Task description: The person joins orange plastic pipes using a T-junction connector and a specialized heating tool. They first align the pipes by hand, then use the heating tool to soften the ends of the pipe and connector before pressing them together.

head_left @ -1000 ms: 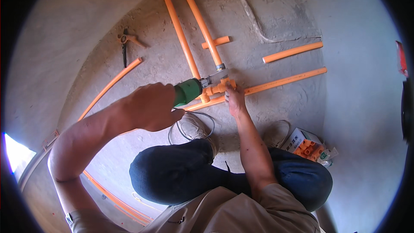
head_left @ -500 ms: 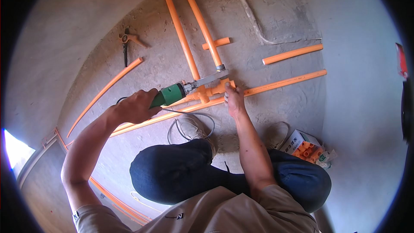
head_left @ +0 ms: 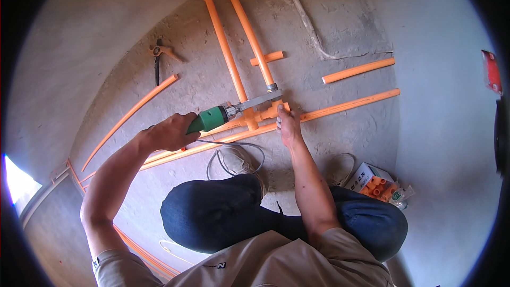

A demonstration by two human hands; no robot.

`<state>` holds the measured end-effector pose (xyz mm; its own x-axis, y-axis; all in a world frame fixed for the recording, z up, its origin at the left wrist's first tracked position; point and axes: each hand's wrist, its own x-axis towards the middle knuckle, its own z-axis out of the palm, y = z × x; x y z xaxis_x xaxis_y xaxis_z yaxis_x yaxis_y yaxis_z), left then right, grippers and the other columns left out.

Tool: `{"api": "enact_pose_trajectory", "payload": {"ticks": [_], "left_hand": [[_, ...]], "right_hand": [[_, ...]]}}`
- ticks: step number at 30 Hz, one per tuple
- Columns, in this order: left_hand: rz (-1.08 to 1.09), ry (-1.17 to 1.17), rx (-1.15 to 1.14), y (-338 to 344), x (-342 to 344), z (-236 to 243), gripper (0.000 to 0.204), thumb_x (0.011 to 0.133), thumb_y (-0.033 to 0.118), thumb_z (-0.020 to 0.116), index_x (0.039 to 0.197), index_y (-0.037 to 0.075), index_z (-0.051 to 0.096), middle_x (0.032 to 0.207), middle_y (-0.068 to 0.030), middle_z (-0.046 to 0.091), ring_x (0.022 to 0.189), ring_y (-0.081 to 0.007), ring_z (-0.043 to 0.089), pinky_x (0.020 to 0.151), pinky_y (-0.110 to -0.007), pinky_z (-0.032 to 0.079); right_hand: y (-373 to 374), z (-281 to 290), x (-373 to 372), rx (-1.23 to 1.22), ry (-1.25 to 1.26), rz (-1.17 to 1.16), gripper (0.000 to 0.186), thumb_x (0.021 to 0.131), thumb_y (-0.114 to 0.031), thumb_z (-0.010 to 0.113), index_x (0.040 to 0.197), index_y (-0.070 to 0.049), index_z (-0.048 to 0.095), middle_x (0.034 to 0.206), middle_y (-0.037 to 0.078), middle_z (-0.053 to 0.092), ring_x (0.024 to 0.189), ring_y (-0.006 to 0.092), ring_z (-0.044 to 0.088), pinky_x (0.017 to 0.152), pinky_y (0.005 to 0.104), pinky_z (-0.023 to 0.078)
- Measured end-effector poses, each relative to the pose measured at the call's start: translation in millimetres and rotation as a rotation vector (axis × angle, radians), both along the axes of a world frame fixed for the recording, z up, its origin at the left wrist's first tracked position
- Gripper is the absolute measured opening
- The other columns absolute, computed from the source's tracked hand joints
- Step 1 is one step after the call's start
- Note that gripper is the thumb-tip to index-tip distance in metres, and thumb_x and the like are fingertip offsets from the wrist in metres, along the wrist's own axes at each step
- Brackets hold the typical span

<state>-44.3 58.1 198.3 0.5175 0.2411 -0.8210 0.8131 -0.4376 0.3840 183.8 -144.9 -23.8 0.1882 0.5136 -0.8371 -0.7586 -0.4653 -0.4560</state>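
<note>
Gripping with left fingers closed round a green-handled tool (head_left: 213, 118) with a flat metal blade (head_left: 259, 99), right fingers pinching an orange plastic branched fitting (head_left: 273, 111).
The blade slants up-right from the left hand (head_left: 171, 132), its tip between fitting and long orange pipe (head_left: 246, 29), nearer the right hand (head_left: 287, 124). A parallel orange pipe (head_left: 225, 48) crowds the blade; a white box (head_left: 363, 178) stands by the concrete floor (head_left: 340, 135)'s right edge.
</note>
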Motion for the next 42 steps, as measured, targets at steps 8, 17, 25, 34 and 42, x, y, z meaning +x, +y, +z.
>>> {"api": "enact_pose_trajectory", "payload": {"ticks": [8,17,25,34,42], "left_hand": [[-0.014,0.086,0.047,-8,55,44,0.033,0.092,0.023,0.062,0.109,-0.006,0.058,0.088,-0.0277,0.069,0.086,-0.0409,0.070,0.077,-0.047,0.055],[-0.220,0.311,0.000,-6,113,74,0.042,0.095,0.033,0.061,0.109,-0.007,0.057,0.089,-0.0256,0.069,0.087,-0.0400,0.069,0.081,-0.048,0.054],[-0.159,0.103,0.139,-6,61,52,0.032,0.089,0.022,0.068,0.104,-0.004,0.057,0.080,-0.0247,0.068,0.079,-0.0405,0.070,0.074,-0.047,0.055],[-0.090,0.006,0.094,-2,21,20,0.035,0.091,0.024,0.067,0.112,-0.001,0.056,0.081,-0.0258,0.068,0.078,-0.0421,0.070,0.073,-0.049,0.056],[-0.076,0.059,0.053,0,11,9,0.031,0.094,0.023,0.064,0.112,-0.001,0.056,0.080,-0.0219,0.070,0.077,-0.0364,0.071,0.075,-0.048,0.056]], "right_hand": [[-1,-5,0,0.005,-0.020,-0.014,0.024,0.097,-0.030,0.066,0.087,-0.012,0.055,0.062,-0.007,0.041,0.048,0.0045,0.035,0.040,0.0258,0.026],[-2,-5,-2,0.042,-0.023,-0.030,0.022,0.097,-0.028,0.065,0.088,-0.010,0.057,0.063,-0.007,0.042,0.048,0.0047,0.035,0.041,0.0262,0.025],[4,2,-3,0.015,-0.066,-0.046,0.023,0.097,-0.028,0.065,0.086,-0.009,0.057,0.063,-0.006,0.042,0.049,0.0047,0.036,0.041,0.0265,0.026],[2,3,1,-0.029,-0.034,-0.027,0.025,0.098,-0.029,0.064,0.084,-0.011,0.055,0.062,-0.006,0.042,0.047,0.0053,0.037,0.039,0.0266,0.028],[6,5,-2,-0.031,-0.054,-0.032,0.027,0.098,-0.030,0.065,0.082,-0.012,0.053,0.060,-0.006,0.041,0.046,0.0054,0.036,0.038,0.0259,0.028]]}}
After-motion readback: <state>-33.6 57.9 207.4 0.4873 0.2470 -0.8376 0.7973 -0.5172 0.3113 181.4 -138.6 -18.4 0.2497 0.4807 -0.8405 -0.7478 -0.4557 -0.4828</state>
